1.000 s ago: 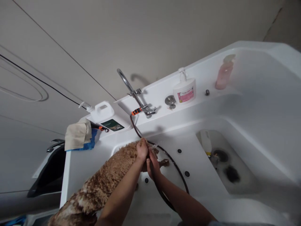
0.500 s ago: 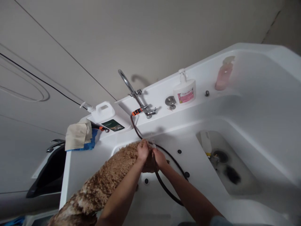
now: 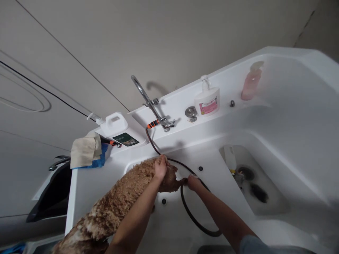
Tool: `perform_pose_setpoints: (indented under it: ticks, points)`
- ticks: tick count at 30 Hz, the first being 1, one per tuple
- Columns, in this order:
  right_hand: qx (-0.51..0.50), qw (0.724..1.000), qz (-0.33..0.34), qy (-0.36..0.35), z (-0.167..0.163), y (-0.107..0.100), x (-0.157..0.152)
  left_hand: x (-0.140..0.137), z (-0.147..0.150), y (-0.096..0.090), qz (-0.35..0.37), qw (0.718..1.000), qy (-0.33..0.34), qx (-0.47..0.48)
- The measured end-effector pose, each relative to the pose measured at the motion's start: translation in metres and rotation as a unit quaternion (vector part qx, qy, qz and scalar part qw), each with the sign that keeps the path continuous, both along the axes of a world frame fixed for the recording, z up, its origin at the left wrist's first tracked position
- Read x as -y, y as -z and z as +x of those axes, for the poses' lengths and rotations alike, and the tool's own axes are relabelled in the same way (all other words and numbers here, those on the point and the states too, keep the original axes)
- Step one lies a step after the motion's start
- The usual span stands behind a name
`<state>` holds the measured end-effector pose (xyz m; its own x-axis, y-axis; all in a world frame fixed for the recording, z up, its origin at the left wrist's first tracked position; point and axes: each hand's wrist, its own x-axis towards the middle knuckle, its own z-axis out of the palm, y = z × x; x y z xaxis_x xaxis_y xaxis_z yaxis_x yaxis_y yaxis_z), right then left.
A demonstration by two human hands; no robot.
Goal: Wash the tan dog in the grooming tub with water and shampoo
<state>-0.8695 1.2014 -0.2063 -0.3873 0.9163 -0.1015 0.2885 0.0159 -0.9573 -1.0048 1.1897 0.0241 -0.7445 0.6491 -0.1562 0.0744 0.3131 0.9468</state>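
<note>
- Cloth (image 3: 85, 152) lies draped on the tub's left corner beside a white jug (image 3: 116, 126).
- Left hand (image 3: 160, 167) grips the brown dog (image 3: 124, 197) at its head.
- Right hand (image 3: 193, 181) is closed around the black hose (image 3: 190, 215) just beside the dog's muzzle, inside the white tub (image 3: 265, 120).

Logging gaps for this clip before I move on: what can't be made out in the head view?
- Dog's face: covered by the left hand.
- Hose end: hidden in the right hand; whether water flows can't be told.
- Pump bottle and canister labels: too small to read.
- Dark clump by the drain: blurred, unidentifiable.
- Dog's hindquarters: cut off by the bottom edge.
</note>
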Motion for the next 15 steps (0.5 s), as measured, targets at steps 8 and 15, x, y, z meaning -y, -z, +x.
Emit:
perform_pose_setpoints:
  ticks: [8, 15]
  points:
    - [-0.25, 0.964, 0.007, -0.093, -0.079, -0.05, 0.001, -0.005, -0.011, -0.009, -0.033, 0.995, 0.079, -0.042]
    - [-0.331, 0.932, -0.05, -0.14, -0.087, -0.065, -0.01, -0.018, -0.019, -0.016, -0.028, 0.995, 0.095, -0.012]
